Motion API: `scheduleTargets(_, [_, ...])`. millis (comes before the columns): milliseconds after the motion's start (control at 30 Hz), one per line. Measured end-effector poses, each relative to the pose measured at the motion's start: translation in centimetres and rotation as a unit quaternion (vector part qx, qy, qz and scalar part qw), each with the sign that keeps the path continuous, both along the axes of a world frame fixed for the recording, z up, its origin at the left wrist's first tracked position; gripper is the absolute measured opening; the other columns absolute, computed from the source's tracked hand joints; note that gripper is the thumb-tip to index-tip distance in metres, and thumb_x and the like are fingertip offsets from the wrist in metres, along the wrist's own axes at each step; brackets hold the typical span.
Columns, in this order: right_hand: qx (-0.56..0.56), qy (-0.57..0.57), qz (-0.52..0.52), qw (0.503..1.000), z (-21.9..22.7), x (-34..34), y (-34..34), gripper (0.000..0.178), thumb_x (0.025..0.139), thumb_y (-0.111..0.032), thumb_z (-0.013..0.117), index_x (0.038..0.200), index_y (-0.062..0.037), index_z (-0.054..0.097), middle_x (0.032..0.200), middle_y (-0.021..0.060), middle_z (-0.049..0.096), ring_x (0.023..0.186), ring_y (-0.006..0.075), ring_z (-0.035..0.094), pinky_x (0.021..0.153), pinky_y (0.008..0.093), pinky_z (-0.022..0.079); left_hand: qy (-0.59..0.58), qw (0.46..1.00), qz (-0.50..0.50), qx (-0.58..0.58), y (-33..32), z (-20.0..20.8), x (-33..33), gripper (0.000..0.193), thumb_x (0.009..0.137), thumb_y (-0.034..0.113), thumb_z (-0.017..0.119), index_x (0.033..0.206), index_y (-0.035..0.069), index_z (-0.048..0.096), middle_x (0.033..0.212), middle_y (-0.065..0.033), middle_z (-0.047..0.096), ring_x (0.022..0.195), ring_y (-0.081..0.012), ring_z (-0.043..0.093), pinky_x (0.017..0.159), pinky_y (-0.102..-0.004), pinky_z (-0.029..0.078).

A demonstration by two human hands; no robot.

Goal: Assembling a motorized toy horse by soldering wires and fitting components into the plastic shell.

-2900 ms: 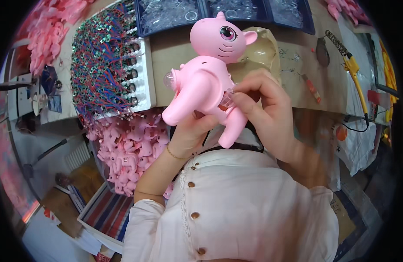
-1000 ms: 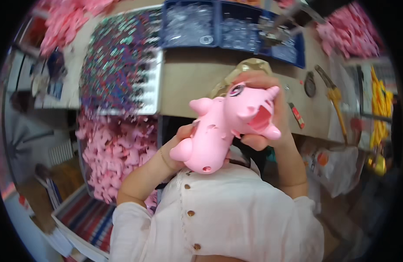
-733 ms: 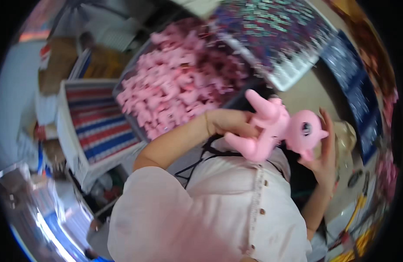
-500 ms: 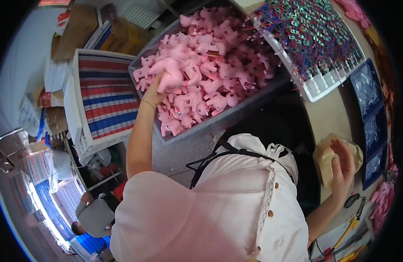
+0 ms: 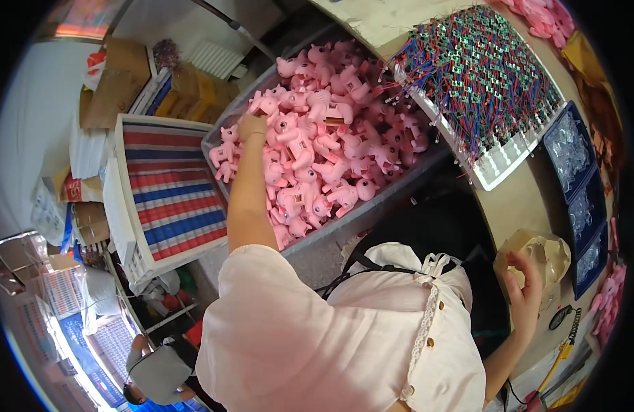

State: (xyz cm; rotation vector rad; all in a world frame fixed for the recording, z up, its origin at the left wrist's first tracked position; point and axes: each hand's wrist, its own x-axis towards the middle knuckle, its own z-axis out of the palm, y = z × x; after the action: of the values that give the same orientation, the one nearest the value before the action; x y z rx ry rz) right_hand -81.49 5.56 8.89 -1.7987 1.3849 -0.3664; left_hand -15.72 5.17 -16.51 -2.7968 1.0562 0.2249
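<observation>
The left hand [image 5: 254, 128] reaches into the gray bin [image 5: 372, 209], at a pink toy [image 5: 264, 103] on the heap of pink toys [image 5: 296, 147]. I can't tell if its fingers grip the toy or have let go. The right hand [image 5: 525, 292] has nothing in it, its fingers loose and bent, by the tan mold [image 5: 551, 257] on the table [image 5: 516, 206]. A box with stripes [image 5: 173, 192] stands beside the bin, and wires [image 5: 478, 75] fill a white tray [image 5: 495, 170]

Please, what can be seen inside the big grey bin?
Inside the grey bin there are many pink toy animals, piled together; the left hand is over them. The bottom and anything beneath the top layer are hidden by these toys.
</observation>
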Motion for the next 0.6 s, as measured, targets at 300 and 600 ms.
scheduleTargets(300, [0.017, 0.021, -0.015, 1.000, 0.5, 0.9, 0.1, 0.030, 0.079, -0.007, 0.060, 0.108, 0.0012, 0.057, 0.100, 0.0107, 0.062, 0.093, 0.0228, 0.058, 0.086, 0.0304, 0.042, 0.024, 0.986, -0.152, 0.059, -1.8, 0.5, -7.6, 0.041, 0.079, 0.039, 0.057, 0.096, 0.002, 0.061, 0.107, -0.0205, 0.061, 0.092, -0.0319, 0.062, 0.080, -0.0439, 0.048])
scheduleTargets(600, [-0.093, 0.045, -0.153, 0.983, 2.1, 0.0, -0.7, 0.011, 0.080, -0.005, 0.060, 0.088, 0.0020, 0.064, 0.087, 0.0115, 0.065, 0.085, 0.0219, 0.062, 0.077, 0.0299, 0.046, -0.107, 0.974, -0.196, -0.045, 7.1, -1.8, -11.8, 0.058, 0.085, 0.050, 0.048, 0.111, -0.002, 0.056, 0.108, -0.0229, 0.057, 0.100, -0.0354, 0.055, 0.086, -0.0447, 0.043])
